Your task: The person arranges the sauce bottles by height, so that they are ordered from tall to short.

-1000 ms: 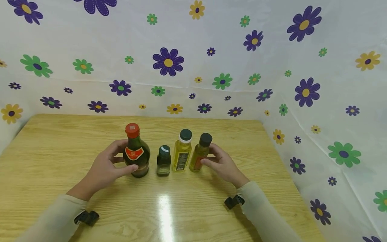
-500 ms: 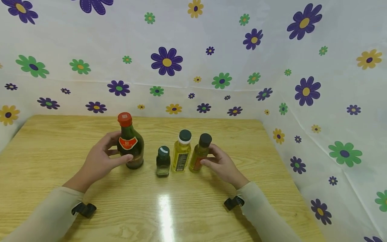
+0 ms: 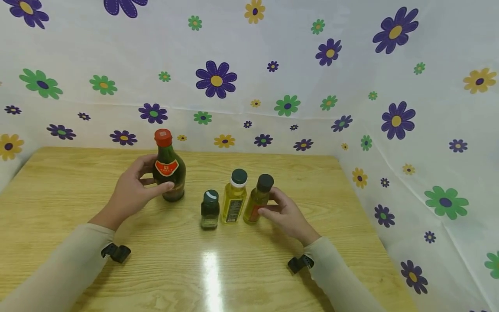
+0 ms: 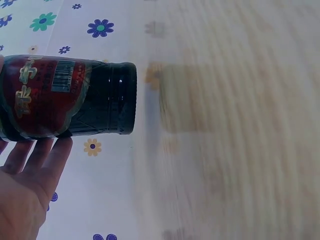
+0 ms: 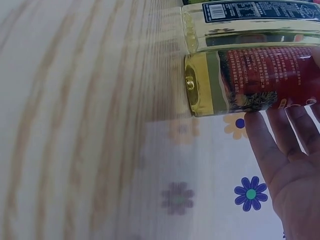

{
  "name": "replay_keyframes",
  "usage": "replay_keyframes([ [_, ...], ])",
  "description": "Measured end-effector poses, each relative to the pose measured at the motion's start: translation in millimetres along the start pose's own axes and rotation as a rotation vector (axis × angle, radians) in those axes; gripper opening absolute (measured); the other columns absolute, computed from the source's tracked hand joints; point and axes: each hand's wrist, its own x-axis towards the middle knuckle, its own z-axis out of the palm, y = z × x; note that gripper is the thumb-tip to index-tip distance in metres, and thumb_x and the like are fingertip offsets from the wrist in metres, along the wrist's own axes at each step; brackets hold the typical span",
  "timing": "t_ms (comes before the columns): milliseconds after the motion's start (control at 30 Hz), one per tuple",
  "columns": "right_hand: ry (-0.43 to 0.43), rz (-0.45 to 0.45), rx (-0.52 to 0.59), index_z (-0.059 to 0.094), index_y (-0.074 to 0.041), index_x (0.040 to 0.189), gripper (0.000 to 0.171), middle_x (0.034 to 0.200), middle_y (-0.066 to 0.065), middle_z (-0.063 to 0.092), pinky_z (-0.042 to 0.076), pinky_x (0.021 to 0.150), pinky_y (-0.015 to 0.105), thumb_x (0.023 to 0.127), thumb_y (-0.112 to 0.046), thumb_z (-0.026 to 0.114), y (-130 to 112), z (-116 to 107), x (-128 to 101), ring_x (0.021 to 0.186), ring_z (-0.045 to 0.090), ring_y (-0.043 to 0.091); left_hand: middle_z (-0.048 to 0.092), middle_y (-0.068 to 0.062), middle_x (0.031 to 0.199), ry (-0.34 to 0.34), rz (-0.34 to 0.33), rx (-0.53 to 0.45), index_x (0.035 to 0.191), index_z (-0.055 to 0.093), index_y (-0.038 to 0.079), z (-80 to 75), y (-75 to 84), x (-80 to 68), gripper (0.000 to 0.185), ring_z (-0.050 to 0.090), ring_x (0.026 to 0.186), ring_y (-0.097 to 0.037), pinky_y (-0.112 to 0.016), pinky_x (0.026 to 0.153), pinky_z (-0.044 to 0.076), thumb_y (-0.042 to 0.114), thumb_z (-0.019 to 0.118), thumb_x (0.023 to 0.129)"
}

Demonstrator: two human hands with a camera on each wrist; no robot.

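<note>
My left hand (image 3: 134, 193) grips a dark glass bottle (image 3: 169, 173) with a red cap and red label, thumb in front and fingers behind. In the left wrist view the dark bottle (image 4: 75, 97) seems to hang just clear of the wood, above my left hand's fingers (image 4: 35, 160). My right hand (image 3: 288, 214) holds an amber bottle (image 3: 256, 200) with a dark cap, which stands on the table. The right wrist view shows this amber bottle (image 5: 240, 82) with my right hand's fingers (image 5: 272, 145) against it.
A small dark green bottle (image 3: 210, 210) and a yellow oil bottle (image 3: 234, 199) stand in a row left of the amber one. The wooden table (image 3: 58, 182) is walled by a flowered white sheet (image 3: 273, 65) at the back and right.
My left hand has carried the red-capped bottle away from the row, up and toward the far left. The right hand stays on the amber bottle.
</note>
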Motion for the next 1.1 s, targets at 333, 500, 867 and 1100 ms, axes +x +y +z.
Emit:
replay_keyframes([
  [333, 0.013, 0.011, 0.017, 0.048, -0.012, 0.134, 0.051, 0.127, 0.008, 0.055, 0.048, 0.094, 0.049, 0.087, -0.007, 0.068, -0.8, -0.2, 2.1, 0.115, 0.053, 0.025, 0.049, 0.002, 0.132, 0.001, -0.041, -0.037, 0.14, 0.039, 0.026, 8.3, -5.6, 23.3, 0.075, 0.05, 0.116, -0.021, -0.044, 0.092, 0.05, 0.042, 0.076, 0.078],
  [500, 0.017, 0.033, 0.014, 0.048, -0.012, 0.135, 0.052, 0.128, 0.008, 0.055, 0.048, 0.094, 0.047, 0.087, -0.009, 0.069, -0.5, -0.1, 1.6, 0.117, 0.052, 0.024, 0.046, -0.002, 0.136, 0.006, -0.085, -0.039, 0.144, 0.034, 0.023, 10.8, -6.2, 31.7, 0.082, 0.047, 0.121, -0.026, -0.048, 0.095, 0.047, 0.047, 0.075, 0.077],
  [867, 0.029, 0.028, 0.013, 0.048, -0.011, 0.134, 0.051, 0.127, 0.008, 0.055, 0.049, 0.094, 0.046, 0.087, -0.006, 0.068, -1.1, 1.7, 0.6, 0.114, 0.053, 0.024, 0.044, -0.005, 0.139, 0.025, -0.108, -0.044, 0.145, 0.032, 0.021, 12.9, -9.2, 41.6, 0.085, 0.045, 0.123, -0.029, -0.051, 0.097, 0.045, 0.048, 0.075, 0.076],
  [1100, 0.038, 0.019, 0.001, 0.047, -0.01, 0.134, 0.05, 0.127, 0.008, 0.054, 0.048, 0.094, 0.048, 0.088, -0.006, 0.067, -3.0, 3.3, -0.6, 0.114, 0.053, 0.023, 0.045, -0.005, 0.137, -0.008, -0.102, -0.04, 0.145, 0.032, 0.022, 8.0, -16.6, 45.1, 0.083, 0.045, 0.123, -0.029, -0.05, 0.098, 0.045, 0.047, 0.075, 0.077],
])
